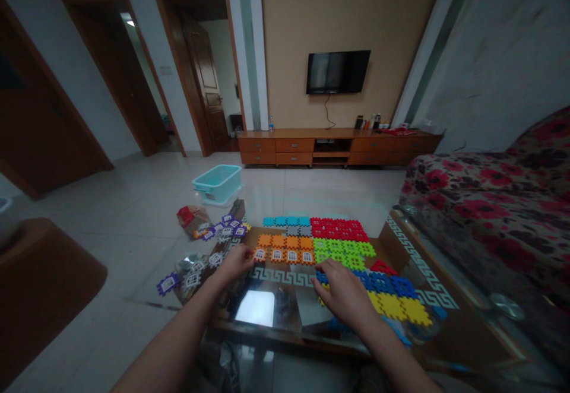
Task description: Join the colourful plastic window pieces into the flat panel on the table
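Note:
My left hand [239, 260] has its fingers curled in at the left end of a row of orange interlocking tiles. They close on the edge of an orange tile [260, 254] with a white window insert. Over the left end of the blue tiles [382, 281] and yellow tiles [392, 306] lies my right hand [342, 291], its fingers apart and holding nothing visible. It hides part of both rows. Above it are lime green tiles [342, 246] and red tiles [338, 228], joined to the orange ones.
Purple and white window tiles [225, 227] lie in a loose heap on the left of the glass table [280, 277]. A purple tile [168, 284] sits near its left edge. Beyond stand a turquoise bin [217, 184] and a TV cabinet [294, 145]. A flowered sofa [463, 185] borders the right.

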